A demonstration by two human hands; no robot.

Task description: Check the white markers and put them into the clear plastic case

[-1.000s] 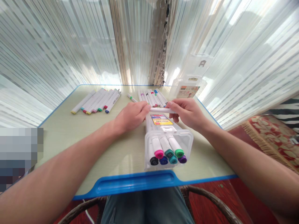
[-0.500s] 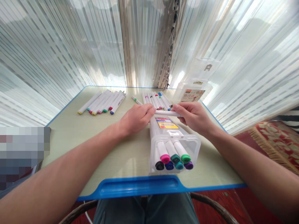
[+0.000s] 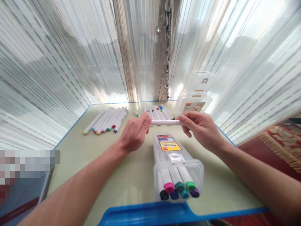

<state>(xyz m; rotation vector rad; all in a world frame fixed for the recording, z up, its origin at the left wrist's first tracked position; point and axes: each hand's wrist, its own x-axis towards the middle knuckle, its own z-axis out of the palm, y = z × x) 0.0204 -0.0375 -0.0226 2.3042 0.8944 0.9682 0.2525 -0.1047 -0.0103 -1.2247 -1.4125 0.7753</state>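
Observation:
Between my two hands a white marker (image 3: pixel 166 122) is held level above the table. My left hand (image 3: pixel 135 131) is closed round its left end, hiding that tip. My right hand (image 3: pixel 199 128) pinches the other end between thumb and fingers. Just below lies a clear plastic marker case (image 3: pixel 155 150) with a yellow-and-blue label, its open end facing me. Several white markers (image 3: pixel 180 182) with pink, green, teal, blue, black and purple ends show inside it. Behind my hands, a row of markers (image 3: pixel 156 113) lies partly covered by the held one.
Another group of markers (image 3: pixel 105 121) lies at the left of the table (image 3: pixel 98 166). A single green-banded marker (image 3: pixel 136 113) rests near my left hand. At the back right stands an open clear case (image 3: pixel 192 102). A blue tray edge (image 3: pixel 145 213) runs along the front; curtains hang behind.
The view has tilted up, so the table sits lower in the picture. Both hands still hold the marker, now raised clear of the case, whose label shows fully.

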